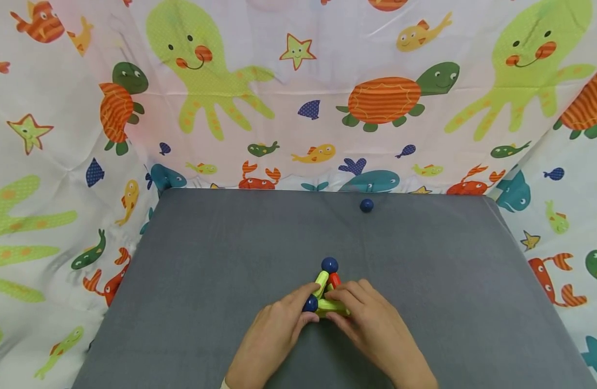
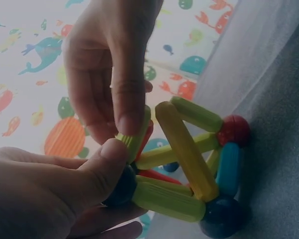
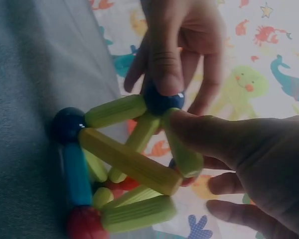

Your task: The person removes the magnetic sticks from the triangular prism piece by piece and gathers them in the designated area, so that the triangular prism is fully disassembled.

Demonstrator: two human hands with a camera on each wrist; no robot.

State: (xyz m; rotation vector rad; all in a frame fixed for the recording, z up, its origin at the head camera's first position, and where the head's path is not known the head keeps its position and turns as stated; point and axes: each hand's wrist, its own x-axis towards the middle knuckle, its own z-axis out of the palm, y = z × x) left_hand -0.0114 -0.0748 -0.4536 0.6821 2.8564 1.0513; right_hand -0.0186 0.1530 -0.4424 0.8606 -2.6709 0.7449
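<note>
A magnetic stick-and-ball frame stands on the grey tabletop between both hands. My left hand [image 1: 274, 329] grips a dark blue ball [image 3: 163, 101] at an upper corner, thumb on one side. My right hand [image 1: 376, 321] pinches a light green stick [image 3: 183, 149], whose near end meets that ball. Below, a yellow stick [image 2: 187, 154] slants down to a lower dark blue ball [image 2: 222, 216]. A teal stick [image 3: 77, 174] links that ball to a red ball [image 3: 87, 222]. Another blue ball [image 1: 329, 265] tops the frame's far side, beside a red stick [image 1: 334, 280].
A loose dark blue ball [image 1: 367, 205] lies near the back edge of the grey table [image 1: 220, 254]. Cloth printed with sea animals [image 1: 259, 97] hangs behind the table and along both sides.
</note>
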